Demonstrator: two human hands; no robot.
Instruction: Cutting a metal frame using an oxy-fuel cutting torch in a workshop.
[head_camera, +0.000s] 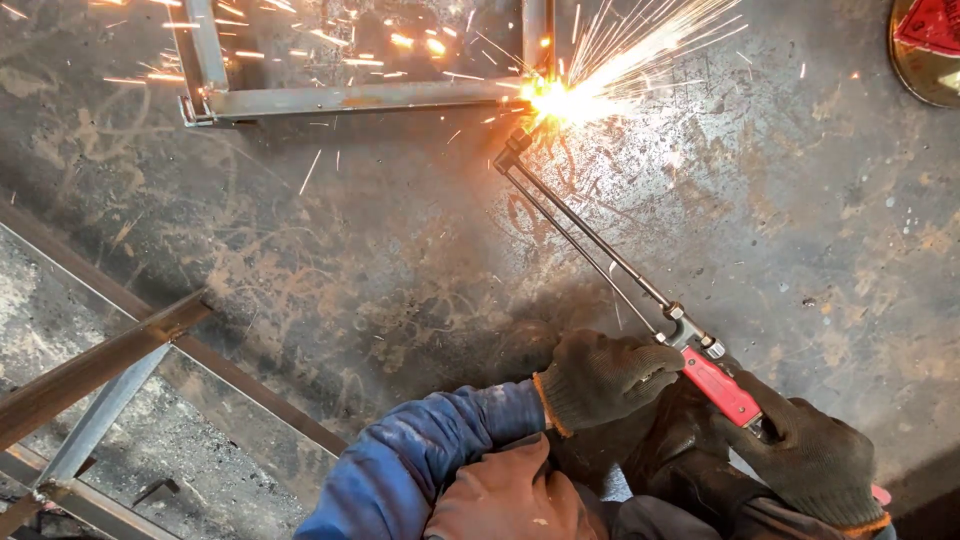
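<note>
head view shows both gloved hands, left hand (600, 378) and right hand (805, 455), gripping the cutting torch (600, 250), whose sparks (600, 70) at the steel frame (350, 98) could, i judge, burn the blue sleeve (420, 460).

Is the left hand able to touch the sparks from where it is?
Probably not. The left hand grips the torch near its red handle, and the sparks fly at the far tip, by the metal frame. Nothing blocks the way; they just look too far.
</note>
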